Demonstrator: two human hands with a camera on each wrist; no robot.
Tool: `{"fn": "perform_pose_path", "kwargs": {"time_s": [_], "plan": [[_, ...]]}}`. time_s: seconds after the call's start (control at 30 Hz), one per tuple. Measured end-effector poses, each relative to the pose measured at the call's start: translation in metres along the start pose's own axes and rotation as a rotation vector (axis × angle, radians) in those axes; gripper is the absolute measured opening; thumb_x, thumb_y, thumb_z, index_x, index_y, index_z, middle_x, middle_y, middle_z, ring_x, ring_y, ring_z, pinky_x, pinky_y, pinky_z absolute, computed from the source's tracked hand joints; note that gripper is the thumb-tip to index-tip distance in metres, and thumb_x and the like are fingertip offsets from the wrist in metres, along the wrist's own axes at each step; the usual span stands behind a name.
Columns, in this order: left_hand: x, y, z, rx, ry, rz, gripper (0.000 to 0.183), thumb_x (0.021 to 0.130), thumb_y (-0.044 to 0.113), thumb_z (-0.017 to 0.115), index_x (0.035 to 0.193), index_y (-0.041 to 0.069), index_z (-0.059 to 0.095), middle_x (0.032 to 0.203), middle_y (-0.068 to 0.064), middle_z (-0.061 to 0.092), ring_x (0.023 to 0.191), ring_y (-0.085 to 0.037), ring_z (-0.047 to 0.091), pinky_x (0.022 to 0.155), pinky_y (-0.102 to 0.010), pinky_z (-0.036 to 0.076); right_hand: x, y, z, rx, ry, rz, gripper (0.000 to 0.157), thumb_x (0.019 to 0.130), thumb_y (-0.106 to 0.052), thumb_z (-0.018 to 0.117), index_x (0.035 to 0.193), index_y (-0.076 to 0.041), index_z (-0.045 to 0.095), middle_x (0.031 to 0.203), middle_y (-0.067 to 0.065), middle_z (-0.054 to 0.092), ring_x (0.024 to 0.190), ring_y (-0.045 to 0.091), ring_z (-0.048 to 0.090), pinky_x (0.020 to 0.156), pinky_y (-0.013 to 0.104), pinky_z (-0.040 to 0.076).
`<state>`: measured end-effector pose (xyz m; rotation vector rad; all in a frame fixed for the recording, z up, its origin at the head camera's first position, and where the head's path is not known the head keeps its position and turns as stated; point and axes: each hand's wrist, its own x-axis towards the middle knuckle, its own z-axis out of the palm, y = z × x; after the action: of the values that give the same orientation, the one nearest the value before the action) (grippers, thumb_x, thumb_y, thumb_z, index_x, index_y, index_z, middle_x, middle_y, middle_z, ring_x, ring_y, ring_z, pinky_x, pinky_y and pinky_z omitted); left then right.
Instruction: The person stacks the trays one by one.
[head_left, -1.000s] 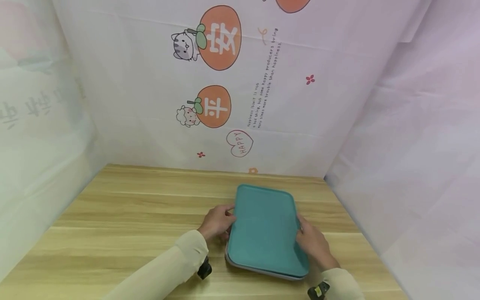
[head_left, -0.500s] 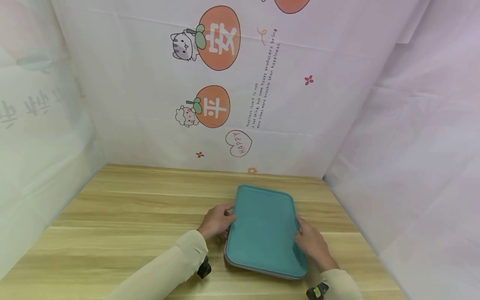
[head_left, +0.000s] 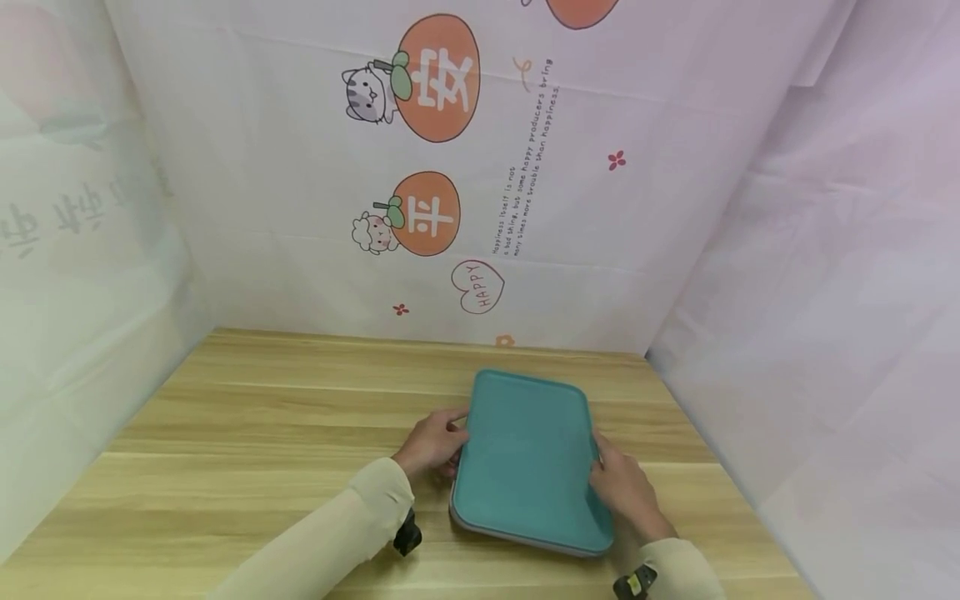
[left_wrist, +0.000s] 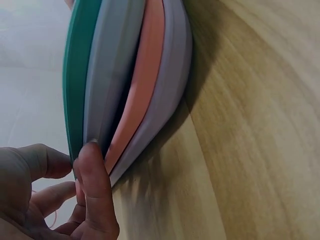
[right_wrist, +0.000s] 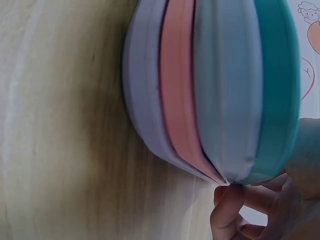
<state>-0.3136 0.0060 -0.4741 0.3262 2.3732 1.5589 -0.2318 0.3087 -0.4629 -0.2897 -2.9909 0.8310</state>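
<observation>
Two rectangular lidded boxes lie stacked on the table. On top is a pale blue-grey box under a teal lid. Below it, a coral-pink lid covers a lavender box. My left hand pinches the left side of the top box, its thumb at the teal lid and a fingertip against the grey wall. On the opposite side, my right hand grips the same box, fingers curled at its lower edge. A dark narrow gap shows between the grey box and the coral lid. What the boxes contain is hidden.
The wood-grain table spreads mostly to the left of the stack. White printed cloth hangs behind it, and more cloth closes off the right side. Each wrist carries a small black camera.
</observation>
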Motion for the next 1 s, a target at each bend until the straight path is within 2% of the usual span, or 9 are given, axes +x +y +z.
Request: {"fn": "perform_pose_path", "kwargs": {"time_s": [0.2,0.5,0.57,0.67,0.7,0.77,0.87,1.0], "plan": [[-0.0018,-0.0019,-0.0002,-0.057,-0.036,-0.019,0.061,0.106,0.011,0.056,0.166,0.012,0.047,0.117,-0.014,0.071,0.076,-0.018,0.070,0.059,-0.032,0.066,-0.0006,0.0033,0.0019,0.015,-0.006,0.008,0.063,0.108,-0.009,0.046,0.169,0.003,0.031,0.127,0.026,0.065,0.064,0.021,0.052,0.057,0.033,0.046],[-0.0053,-0.0030,-0.0011,-0.065,-0.043,-0.008,0.060,0.107,0.015,0.057,0.166,0.014,0.047,0.123,-0.014,0.071,0.082,-0.019,0.074,0.066,-0.034,0.068,-0.0015,0.0024,0.0016,0.023,0.007,-0.007,0.062,0.110,-0.009,0.046,0.168,0.004,0.030,0.152,0.034,0.056,0.072,0.021,0.056,0.061,0.033,0.047],[-0.0055,-0.0033,-0.0008,-0.054,-0.041,0.000,0.060,0.108,0.016,0.057,0.167,0.014,0.046,0.122,-0.014,0.072,0.083,-0.018,0.074,0.067,-0.034,0.067,-0.0024,0.0020,0.0011,0.024,0.014,-0.020,0.062,0.110,-0.008,0.046,0.168,0.005,0.031,0.158,0.035,0.051,0.085,0.025,0.064,0.067,0.036,0.052],[-0.0058,-0.0039,0.0001,-0.045,-0.035,0.006,0.060,0.108,0.015,0.056,0.167,0.016,0.046,0.119,-0.013,0.072,0.082,-0.018,0.073,0.065,-0.033,0.067,-0.0033,0.0021,0.0010,0.036,0.016,-0.036,0.061,0.110,-0.008,0.046,0.168,0.006,0.030,0.165,0.034,0.042,0.114,0.040,0.069,0.087,0.049,0.060],[-0.0059,-0.0041,0.0003,-0.045,-0.034,0.012,0.061,0.107,0.015,0.056,0.167,0.016,0.046,0.118,-0.013,0.072,0.081,-0.019,0.072,0.064,-0.033,0.066,-0.0036,0.0021,0.0010,0.045,0.012,-0.039,0.061,0.111,-0.008,0.045,0.168,0.006,0.029,0.167,0.034,0.039,0.126,0.045,0.066,0.097,0.055,0.060],[-0.0055,-0.0050,0.0010,-0.049,-0.030,0.015,0.062,0.107,0.013,0.056,0.167,0.017,0.046,0.118,-0.013,0.071,0.081,-0.019,0.072,0.063,-0.032,0.066,-0.0035,0.0025,0.0014,0.061,0.003,-0.043,0.061,0.111,-0.007,0.044,0.168,0.007,0.027,0.168,0.034,0.035,0.146,0.053,0.052,0.115,0.066,0.051],[-0.0053,-0.0060,0.0019,-0.057,-0.024,0.009,0.062,0.106,0.013,0.056,0.167,0.019,0.047,0.122,-0.012,0.071,0.081,-0.018,0.071,0.063,-0.031,0.065,-0.0028,0.0033,0.0020,0.087,-0.010,-0.040,0.061,0.112,-0.006,0.042,0.169,0.007,0.026,0.170,0.034,0.032,0.155,0.056,0.035,0.124,0.071,0.035],[-0.0052,-0.0070,0.0028,-0.068,-0.016,-0.007,0.061,0.106,0.014,0.056,0.167,0.021,0.048,0.126,-0.011,0.071,0.083,-0.017,0.070,0.065,-0.031,0.064,-0.0013,0.0059,0.0031,0.102,-0.011,-0.040,0.061,0.112,-0.006,0.042,0.169,0.006,0.026,0.170,0.034,0.032,0.156,0.055,0.033,0.125,0.071,0.032]]}}
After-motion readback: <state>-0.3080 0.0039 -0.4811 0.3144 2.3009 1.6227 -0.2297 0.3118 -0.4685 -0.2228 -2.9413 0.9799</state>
